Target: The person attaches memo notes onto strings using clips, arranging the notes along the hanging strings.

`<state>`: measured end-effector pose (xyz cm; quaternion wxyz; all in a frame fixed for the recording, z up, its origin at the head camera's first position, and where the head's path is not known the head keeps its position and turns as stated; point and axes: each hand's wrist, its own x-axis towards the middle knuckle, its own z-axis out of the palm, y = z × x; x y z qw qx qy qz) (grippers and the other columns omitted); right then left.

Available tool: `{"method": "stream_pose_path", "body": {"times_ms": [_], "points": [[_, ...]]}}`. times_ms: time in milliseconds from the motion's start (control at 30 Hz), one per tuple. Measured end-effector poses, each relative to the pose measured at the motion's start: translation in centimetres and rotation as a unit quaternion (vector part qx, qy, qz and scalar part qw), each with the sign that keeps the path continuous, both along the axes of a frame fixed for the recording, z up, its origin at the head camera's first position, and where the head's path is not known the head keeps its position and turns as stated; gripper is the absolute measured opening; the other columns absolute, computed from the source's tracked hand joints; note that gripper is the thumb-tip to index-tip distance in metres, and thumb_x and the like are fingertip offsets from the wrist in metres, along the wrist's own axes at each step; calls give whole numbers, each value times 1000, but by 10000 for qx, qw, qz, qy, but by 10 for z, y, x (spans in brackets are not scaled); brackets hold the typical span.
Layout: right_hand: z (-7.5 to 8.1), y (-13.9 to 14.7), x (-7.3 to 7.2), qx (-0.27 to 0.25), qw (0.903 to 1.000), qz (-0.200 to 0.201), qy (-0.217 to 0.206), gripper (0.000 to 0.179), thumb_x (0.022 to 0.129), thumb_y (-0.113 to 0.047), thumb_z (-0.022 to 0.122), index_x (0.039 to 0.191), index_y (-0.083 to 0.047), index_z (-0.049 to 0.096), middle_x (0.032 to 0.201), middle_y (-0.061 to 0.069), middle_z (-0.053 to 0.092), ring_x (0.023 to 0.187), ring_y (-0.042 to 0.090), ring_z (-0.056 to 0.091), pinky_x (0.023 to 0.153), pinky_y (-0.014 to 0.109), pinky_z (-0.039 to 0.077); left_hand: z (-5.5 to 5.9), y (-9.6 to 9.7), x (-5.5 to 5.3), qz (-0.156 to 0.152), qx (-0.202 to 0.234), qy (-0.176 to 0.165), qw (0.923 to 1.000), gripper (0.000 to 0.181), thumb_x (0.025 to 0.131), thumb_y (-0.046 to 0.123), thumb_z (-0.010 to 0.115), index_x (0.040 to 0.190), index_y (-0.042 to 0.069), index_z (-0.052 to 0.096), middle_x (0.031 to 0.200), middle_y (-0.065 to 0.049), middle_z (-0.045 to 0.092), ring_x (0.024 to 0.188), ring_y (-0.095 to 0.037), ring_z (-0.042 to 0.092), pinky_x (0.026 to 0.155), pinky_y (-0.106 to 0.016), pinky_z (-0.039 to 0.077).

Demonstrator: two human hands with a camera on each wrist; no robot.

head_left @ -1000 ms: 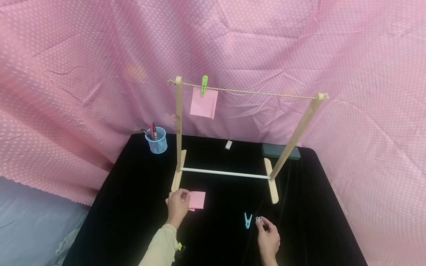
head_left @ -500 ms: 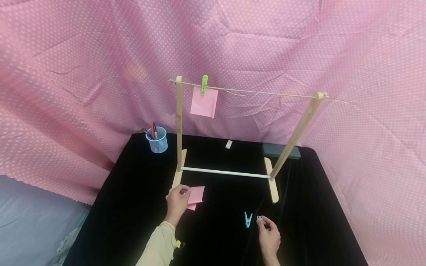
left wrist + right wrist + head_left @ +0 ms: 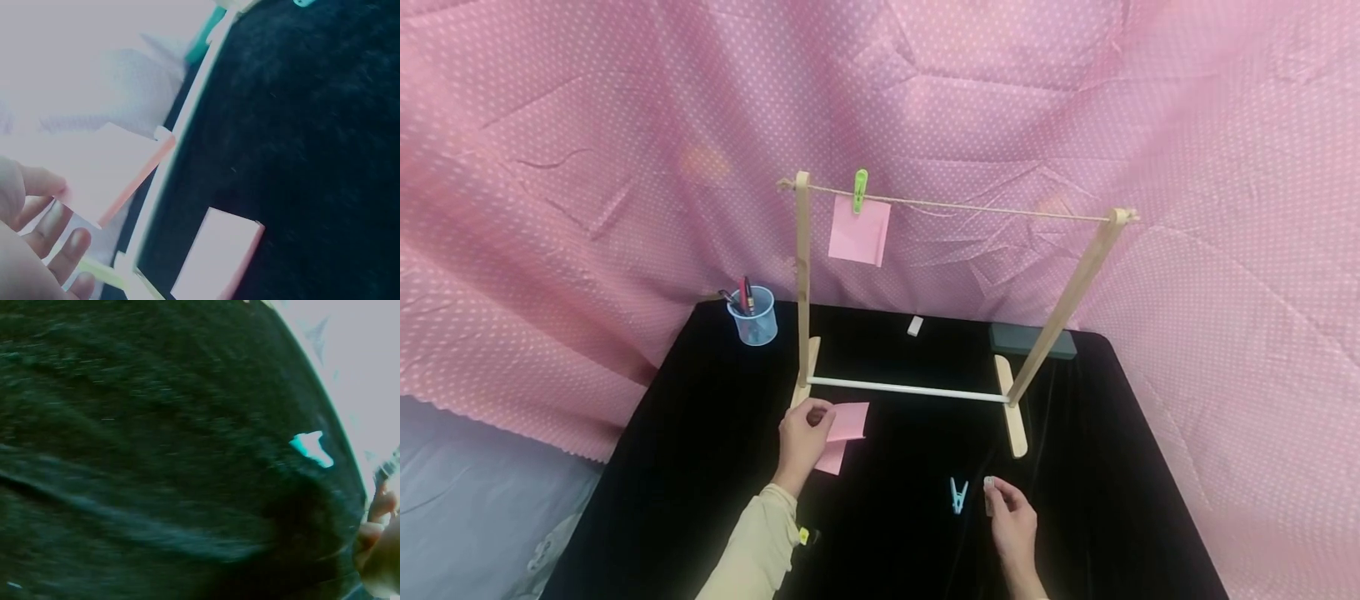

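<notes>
My left hand [image 3: 801, 446] pinches a pink sticky note [image 3: 852, 419] at its left edge and holds it above the black table. Below it, a second pink sticky note [image 3: 831, 460] lies on the cloth; the left wrist view shows the two apart. Between thumb and fingers my right hand [image 3: 1017, 531] grips a pale grey clothespin [image 3: 988, 493], partly covered by the thumb. Just left of that hand lies a light blue clothespin [image 3: 958, 497]. At the back, a green clothespin [image 3: 860, 193] fixes another pink note [image 3: 856, 236] to a string [image 3: 1000, 212].
The string spans two wooden posts [image 3: 803, 283] joined low down by a white rod [image 3: 910, 388]. Behind stand a blue cup [image 3: 756, 321] of pens, a white eraser-like block [image 3: 915, 326] and a dark green block [image 3: 1030, 342]. A pink dotted curtain [image 3: 970, 100] hangs behind.
My left hand has moved up and away from me, lifting the upper pink note off the lower one. My right hand has shifted slightly right, with the grey clothespin turned more upright.
</notes>
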<state>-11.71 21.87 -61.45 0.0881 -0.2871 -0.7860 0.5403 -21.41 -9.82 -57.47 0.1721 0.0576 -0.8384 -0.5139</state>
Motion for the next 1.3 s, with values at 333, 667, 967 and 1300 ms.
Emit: {"method": "stream_pose_path", "body": {"times_ms": [333, 667, 967, 1300], "points": [[35, 8, -12, 150, 9993, 295, 186, 36, 96, -34, 68, 115, -4, 72, 111, 13, 74, 83, 0, 61, 77, 21, 44, 34, 25, -14, -374, 358, 75, 9986, 10, 89, 14, 77, 93, 6, 74, 86, -9, 74, 83, -22, 65, 79, -36, 50], [65, 9, -23, 36, 9970, 718, 291, 42, 98, -38, 65, 124, -6, 68, 123, 16, 71, 96, 1, 62, 87, 22, 45, 74, 61, -31, -628, 956, 588, 9917, 7, 85, 7, 77, 91, 4, 75, 83, -13, 74, 81, -27, 65, 81, -37, 50], [101, 6, -45, -261, 9932, 926, 659, 36, 98, -29, 67, 124, -5, 68, 113, 8, 74, 91, -5, 64, 84, 14, 48, 107, 82, -46, -665, 1376, 740, 9855, 10, 83, 5, 79, 92, 1, 76, 85, -16, 75, 77, -22, 66, 72, -25, 50], [150, 2, -64, -512, 9793, 1120, 1606, 26, 96, -11, 67, 118, 4, 67, 89, -21, 69, 90, -3, 67, 81, 12, 52, 145, 95, -59, -851, 2201, 829, 9682, 12, 84, 5, 78, 94, 0, 74, 87, -16, 73, 77, -12, 61, 70, -21, 47]]}}
